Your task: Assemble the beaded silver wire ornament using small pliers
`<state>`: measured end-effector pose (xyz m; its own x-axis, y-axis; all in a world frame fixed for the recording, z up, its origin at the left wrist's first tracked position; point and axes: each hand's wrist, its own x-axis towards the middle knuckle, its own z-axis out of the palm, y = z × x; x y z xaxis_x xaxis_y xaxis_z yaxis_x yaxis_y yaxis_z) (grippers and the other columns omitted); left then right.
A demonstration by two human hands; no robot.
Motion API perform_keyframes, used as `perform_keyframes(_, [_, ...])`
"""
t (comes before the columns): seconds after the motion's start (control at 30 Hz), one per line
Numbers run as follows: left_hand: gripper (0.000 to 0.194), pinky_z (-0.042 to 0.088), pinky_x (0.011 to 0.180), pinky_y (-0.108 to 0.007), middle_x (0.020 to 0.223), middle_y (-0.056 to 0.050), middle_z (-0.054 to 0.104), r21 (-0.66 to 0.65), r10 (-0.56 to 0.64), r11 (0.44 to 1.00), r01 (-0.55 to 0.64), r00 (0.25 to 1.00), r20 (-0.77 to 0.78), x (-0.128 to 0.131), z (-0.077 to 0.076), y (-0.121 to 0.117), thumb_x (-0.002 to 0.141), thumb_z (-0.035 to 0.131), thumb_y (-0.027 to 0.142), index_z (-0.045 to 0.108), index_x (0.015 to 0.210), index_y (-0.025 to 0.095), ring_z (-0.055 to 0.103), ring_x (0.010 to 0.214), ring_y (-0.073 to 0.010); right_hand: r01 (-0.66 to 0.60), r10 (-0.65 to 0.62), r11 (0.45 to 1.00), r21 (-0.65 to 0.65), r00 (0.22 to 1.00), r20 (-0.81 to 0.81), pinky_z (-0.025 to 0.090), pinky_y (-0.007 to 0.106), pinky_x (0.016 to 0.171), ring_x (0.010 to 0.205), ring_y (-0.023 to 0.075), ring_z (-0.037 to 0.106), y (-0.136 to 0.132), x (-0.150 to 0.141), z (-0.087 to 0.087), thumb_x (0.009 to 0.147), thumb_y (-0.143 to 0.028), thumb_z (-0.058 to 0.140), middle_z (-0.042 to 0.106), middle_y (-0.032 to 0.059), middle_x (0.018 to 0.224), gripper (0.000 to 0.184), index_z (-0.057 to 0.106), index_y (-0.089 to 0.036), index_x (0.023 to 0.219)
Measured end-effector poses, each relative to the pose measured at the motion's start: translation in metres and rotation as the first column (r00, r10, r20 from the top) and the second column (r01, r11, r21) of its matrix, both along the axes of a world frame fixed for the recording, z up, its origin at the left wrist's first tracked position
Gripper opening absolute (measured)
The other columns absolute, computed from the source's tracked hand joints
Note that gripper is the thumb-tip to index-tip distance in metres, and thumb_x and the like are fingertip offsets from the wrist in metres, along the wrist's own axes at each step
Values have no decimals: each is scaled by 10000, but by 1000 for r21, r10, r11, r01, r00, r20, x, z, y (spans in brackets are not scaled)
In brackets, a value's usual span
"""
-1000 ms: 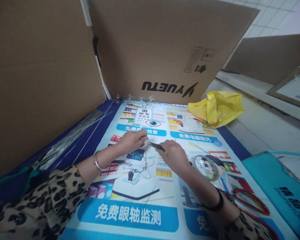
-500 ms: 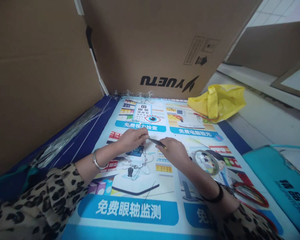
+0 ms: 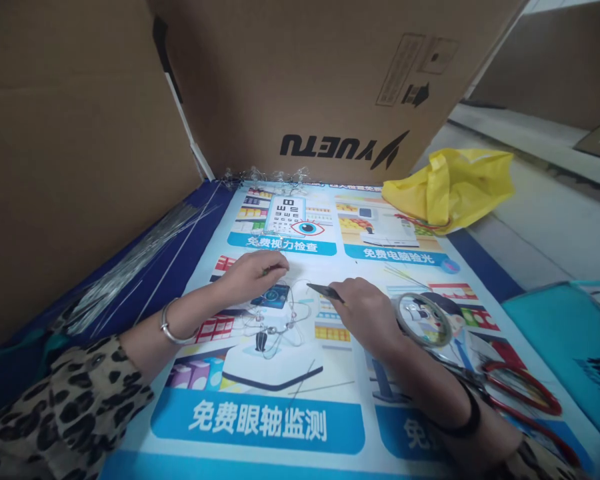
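Observation:
My right hand [image 3: 367,313] is wrapped round small dark pointed pliers [image 3: 325,291], whose tip points left over the printed poster. Most of their handle is hidden in my palm. To the left, my left hand [image 3: 255,273] has its thumb and fingers pinched together on something thin, perhaps wire, too small to make out. A gap separates the plier tip from those fingers. Below the hands, a looped piece of thin wire with small beads [image 3: 275,330] lies on the poster [image 3: 343,347].
A bundle of cut wires [image 3: 135,267] lies left. Several wire pieces [image 3: 280,177] sit by the cardboard box [image 3: 300,80]. Right are a tape roll [image 3: 424,320], red-handled scissors [image 3: 523,387], a yellow bag [image 3: 460,190] and a teal pouch [image 3: 565,327].
My hands have drawn apart, and the plier tip has come away from my left fingers. My left hand has shifted slightly left. The camera view has tilted down a little.

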<state>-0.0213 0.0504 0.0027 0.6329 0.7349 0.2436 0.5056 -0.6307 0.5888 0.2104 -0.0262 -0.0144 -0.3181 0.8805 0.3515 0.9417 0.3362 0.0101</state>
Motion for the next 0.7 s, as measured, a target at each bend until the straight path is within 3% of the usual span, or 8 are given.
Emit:
perform_keyframes(0.13, [121,390,790,-254,821,-20,587,59,-113,992,115,993,-42,-10,-3,-3,822,444,159,563,829,181,525,837,-150,-95,85,991,92,991,107,290,296,650,706,167,480,-5,1,-1,828,-177,507,591,36,703,130,630,-173,871])
perform_keyframes(0.27, [119,386,837,-291,866,-28,575,54,-205,976,209,976,-72,-13,1,-10,795,473,121,573,820,179,508,872,-159,-109,87,987,122,981,173,267,310,640,697,171,452,-7,1,1,826,-158,506,580,34,701,144,627,-164,902])
perform_keyframes(0.47, [155,377,861,-323,943,-38,556,67,-210,973,220,968,-137,-11,0,-15,737,553,129,583,879,184,483,935,-184,-129,99,981,143,975,201,254,318,641,699,175,424,-6,1,0,821,-147,506,555,28,690,137,626,-168,883])
perform_keyframes(0.7, [106,379,841,-323,930,-42,557,104,-184,973,207,963,-197,-8,-1,-16,739,518,110,570,808,173,480,923,-191,-154,120,975,159,972,203,254,315,641,704,172,419,-4,2,0,828,-148,492,557,37,701,156,625,-155,910])
